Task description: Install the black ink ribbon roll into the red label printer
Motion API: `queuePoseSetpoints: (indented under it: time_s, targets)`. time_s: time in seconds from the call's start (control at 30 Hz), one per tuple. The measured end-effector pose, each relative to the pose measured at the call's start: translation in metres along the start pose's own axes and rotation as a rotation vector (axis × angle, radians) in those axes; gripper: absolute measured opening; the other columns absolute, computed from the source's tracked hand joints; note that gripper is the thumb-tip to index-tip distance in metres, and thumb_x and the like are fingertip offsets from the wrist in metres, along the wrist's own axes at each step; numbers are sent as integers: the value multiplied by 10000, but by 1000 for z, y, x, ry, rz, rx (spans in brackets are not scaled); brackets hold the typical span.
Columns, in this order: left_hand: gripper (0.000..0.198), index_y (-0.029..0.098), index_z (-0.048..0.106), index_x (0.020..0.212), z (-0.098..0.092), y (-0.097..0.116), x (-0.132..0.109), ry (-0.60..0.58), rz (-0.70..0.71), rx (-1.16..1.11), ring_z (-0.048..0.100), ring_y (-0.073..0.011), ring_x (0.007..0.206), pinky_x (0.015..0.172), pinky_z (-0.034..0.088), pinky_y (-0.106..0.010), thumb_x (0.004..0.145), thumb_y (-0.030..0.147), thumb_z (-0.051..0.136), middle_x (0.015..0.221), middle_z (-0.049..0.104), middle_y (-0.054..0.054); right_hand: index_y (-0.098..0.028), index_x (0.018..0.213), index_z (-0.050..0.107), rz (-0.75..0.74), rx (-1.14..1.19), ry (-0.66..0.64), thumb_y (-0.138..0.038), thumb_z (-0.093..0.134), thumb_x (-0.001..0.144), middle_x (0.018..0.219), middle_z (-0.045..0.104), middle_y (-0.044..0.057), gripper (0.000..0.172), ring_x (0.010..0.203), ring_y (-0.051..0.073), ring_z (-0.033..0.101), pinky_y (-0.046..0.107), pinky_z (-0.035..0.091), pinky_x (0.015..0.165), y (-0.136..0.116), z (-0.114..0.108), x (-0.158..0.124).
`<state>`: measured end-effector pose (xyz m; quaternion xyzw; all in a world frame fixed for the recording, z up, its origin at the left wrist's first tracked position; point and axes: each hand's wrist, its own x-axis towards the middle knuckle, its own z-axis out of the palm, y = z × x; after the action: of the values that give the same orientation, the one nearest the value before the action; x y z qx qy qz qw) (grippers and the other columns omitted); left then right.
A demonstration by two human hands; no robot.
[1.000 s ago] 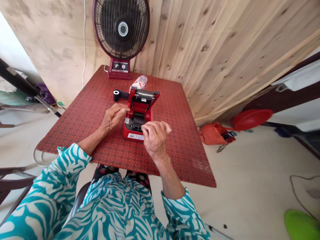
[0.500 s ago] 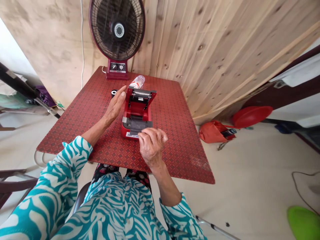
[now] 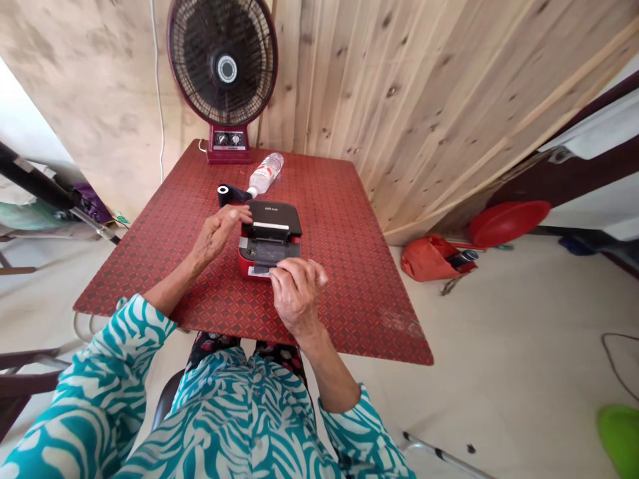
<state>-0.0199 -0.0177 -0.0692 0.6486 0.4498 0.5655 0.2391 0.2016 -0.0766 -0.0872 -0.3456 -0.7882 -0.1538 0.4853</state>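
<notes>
A small red and black label printer (image 3: 272, 216) stands on the table, its black lid lowered most of the way with a gap at the front. A dark, film-like strip (image 3: 268, 254) comes out over its front edge. My right hand (image 3: 298, 293) pinches the loose end of this strip between thumb and fingers. My left hand (image 3: 217, 234) is stretched out, fingertips against the left edge of the lid. Behind the printer lies a dark roll with a white core (image 3: 224, 193), its tail unrolled to the right.
A clear plastic bottle (image 3: 267, 173) lies on the red patterned table (image 3: 344, 299) behind the printer. A fan (image 3: 227, 73) stands at the back by the wooden wall. An orange bag (image 3: 430, 258) and a red basin (image 3: 512, 223) are on the floor to the right.
The printer's lid has swung down from standing upright, with my left hand following it. My right hand keeps its pinch on the strip. The view has shifted slightly.
</notes>
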Motion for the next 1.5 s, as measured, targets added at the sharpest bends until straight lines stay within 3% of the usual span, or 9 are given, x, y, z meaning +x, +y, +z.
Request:
queuePoseSetpoints:
  time_s: [0.1,0.23,0.3,0.4,0.47,0.6,0.8,1.1,1.5]
  targets:
    - [376,222,749,1020,0,-6,-9,-40,36,64,689,-261,1151,1090,485,-453,907,571,666,1079,764,-90,-217,926,636,-6,-1,-4,-101,614,932,903,741,21,118,949,174,666,382,387,1001,-2,-1,-1]
    - [545,237,643,1288,5,-22,-7,-27,-27,-42,662,-256,1202,1130,456,-451,848,545,734,1225,727,-104,-228,931,650,60,103,13,-162,639,932,917,733,17,67,949,175,663,385,411,992,3,-5,3]
    - [633,259,599,1350,8,-29,-6,4,-77,-118,594,-283,1323,1152,439,-458,811,550,759,1392,646,-118,-237,984,668,217,257,42,-244,629,946,964,732,29,55,965,178,664,382,453,962,14,-3,8]
    - [739,289,551,1410,11,-32,-6,48,-184,-187,472,-329,1453,1157,435,-479,755,519,801,1557,507,-122,-246,1116,668,646,568,62,-388,588,951,1113,722,67,232,1020,191,668,402,517,946,41,13,18]
    - [769,288,539,1429,11,-32,-7,47,-241,-215,437,-347,1478,1167,424,-503,738,490,811,1569,498,-124,-256,1148,663,879,771,16,-460,649,877,1162,720,70,339,1046,199,663,423,534,967,57,29,24]
    - [758,281,533,1446,12,-32,-8,17,-289,-283,437,-350,1482,1181,414,-526,753,448,791,1568,510,-123,-257,1081,680,1081,997,-37,-453,720,762,1131,740,52,377,1068,207,667,439,537,1000,69,53,28]
    - [733,275,540,1438,19,-29,-10,-5,-404,-453,500,-331,1442,1168,448,-518,749,373,767,1538,556,-110,-256,1114,661,1115,1070,-41,-385,683,744,1181,729,55,392,1102,210,660,451,517,1039,64,57,25]
    - [712,270,562,1409,19,-24,-8,-35,-369,-457,480,-329,1462,1203,416,-520,725,310,755,1548,551,-92,-269,1212,595,1063,1073,-49,-314,609,756,1263,691,59,459,1188,211,632,454,510,1071,62,62,24]
    - [556,249,672,1296,22,-19,-15,38,-451,-598,626,-307,1300,1118,483,-466,766,408,722,1404,679,-64,-246,1123,642,1174,1088,82,-339,629,708,1155,724,45,425,1024,188,664,398,538,957,51,68,25]
